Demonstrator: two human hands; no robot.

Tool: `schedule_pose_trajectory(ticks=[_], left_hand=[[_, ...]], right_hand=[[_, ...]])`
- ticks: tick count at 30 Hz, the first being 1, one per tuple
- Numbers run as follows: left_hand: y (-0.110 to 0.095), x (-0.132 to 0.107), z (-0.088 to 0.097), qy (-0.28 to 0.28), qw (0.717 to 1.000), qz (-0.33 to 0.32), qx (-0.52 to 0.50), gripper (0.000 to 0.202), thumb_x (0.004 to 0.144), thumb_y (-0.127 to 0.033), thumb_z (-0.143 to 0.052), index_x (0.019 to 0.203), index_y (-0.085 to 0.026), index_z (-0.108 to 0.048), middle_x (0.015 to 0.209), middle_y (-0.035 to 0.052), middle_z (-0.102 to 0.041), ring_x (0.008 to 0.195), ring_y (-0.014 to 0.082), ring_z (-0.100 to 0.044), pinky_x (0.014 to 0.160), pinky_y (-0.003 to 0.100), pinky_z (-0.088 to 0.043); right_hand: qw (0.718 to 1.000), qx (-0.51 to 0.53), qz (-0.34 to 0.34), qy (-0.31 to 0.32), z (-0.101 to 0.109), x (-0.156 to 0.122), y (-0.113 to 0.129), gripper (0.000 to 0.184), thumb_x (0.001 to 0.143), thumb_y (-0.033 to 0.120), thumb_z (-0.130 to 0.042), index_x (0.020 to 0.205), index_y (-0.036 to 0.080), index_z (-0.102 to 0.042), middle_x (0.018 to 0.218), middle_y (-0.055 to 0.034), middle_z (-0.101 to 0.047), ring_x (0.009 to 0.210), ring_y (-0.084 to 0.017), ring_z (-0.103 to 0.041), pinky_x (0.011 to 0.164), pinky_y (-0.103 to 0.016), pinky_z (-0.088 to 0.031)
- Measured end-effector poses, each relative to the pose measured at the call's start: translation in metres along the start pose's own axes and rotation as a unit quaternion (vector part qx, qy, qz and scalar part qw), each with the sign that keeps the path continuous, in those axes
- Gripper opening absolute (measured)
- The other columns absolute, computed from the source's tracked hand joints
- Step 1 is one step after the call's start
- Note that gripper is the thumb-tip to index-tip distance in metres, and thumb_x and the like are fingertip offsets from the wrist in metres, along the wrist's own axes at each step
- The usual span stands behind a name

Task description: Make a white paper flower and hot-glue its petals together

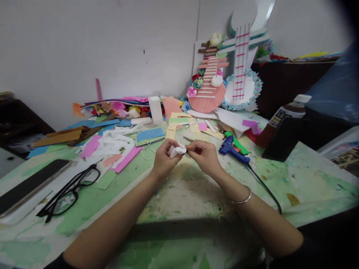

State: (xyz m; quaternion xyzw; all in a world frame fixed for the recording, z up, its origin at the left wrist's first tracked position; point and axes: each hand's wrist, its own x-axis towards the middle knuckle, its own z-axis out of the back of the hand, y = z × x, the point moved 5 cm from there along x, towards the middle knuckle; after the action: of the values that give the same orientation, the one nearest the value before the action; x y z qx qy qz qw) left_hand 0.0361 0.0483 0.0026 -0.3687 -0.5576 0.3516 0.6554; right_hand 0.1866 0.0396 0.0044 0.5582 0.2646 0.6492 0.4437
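Observation:
Above the middle of the table, my left hand (pixel 166 158) is closed on a small piece of crumpled white paper (pixel 179 150), which looks rolled or folded at its right end. Just to the right, my right hand (pixel 206 157) pinches the edge of the same white paper between thumb and forefinger. A silver bangle (pixel 243 198) circles my right wrist. Beyond the fingers lies a pointed metal blade tip (pixel 187 139), partly covered by my right hand. A blue glue gun (pixel 234 150) rests close to the right of that hand.
Black glasses (pixel 70 190) and a phone (pixel 33 183) lie at left. Paper scraps (pixel 114 145) and a blue-topped paper stack (pixel 150 135) spread behind. A capped bottle (pixel 286 116) stands right, past the glue gun's cord (pixel 265 188). Paper instruments (pixel 207 95) lean at the back.

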Motion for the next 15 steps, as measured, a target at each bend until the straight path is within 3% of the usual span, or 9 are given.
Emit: schedule_pose_trajectory(ticks=[4, 9, 15], left_hand=[[0.003, -0.001, -0.001, -0.007, 0.998, 0.043, -0.047, 0.035, 0.065, -0.02, -0.072, 0.084, -0.02, -0.043, 0.068, -0.0038, -0.058, 0.053, 0.0089, -0.05, 0.048, 0.019, -0.038], [0.001, 0.001, -0.003, -0.013, 0.994, 0.043, -0.099, 0.038, 0.063, -0.016, -0.071, 0.085, -0.02, -0.041, 0.088, 0.0031, -0.067, 0.07, 0.0123, -0.061, 0.057, 0.021, -0.048], [0.008, 0.004, 0.0, -0.004, 0.99, 0.094, -0.1, 0.048, 0.06, -0.025, -0.076, 0.091, -0.021, -0.039, 0.078, -0.0009, -0.067, 0.053, 0.0088, -0.056, 0.048, 0.019, -0.046]], right_hand=[[1.0, -0.004, 0.021, -0.001, 0.0, 0.0, 0.003, 0.006, 0.07, 0.018, -0.062, 0.069, 0.016, -0.068, 0.072, -0.0046, -0.068, 0.067, -0.016, -0.061, 0.062, -0.028, -0.047], [0.998, -0.044, 0.053, -0.004, 0.001, -0.001, 0.01, 0.007, 0.073, 0.016, -0.062, 0.069, 0.017, -0.068, 0.073, -0.0051, -0.068, 0.07, -0.016, -0.061, 0.064, -0.028, -0.046], [0.995, -0.074, 0.066, 0.009, -0.001, -0.003, 0.019, 0.011, 0.073, 0.012, -0.06, 0.07, 0.018, -0.069, 0.074, -0.0045, -0.068, 0.069, -0.015, -0.06, 0.064, -0.027, -0.046]])
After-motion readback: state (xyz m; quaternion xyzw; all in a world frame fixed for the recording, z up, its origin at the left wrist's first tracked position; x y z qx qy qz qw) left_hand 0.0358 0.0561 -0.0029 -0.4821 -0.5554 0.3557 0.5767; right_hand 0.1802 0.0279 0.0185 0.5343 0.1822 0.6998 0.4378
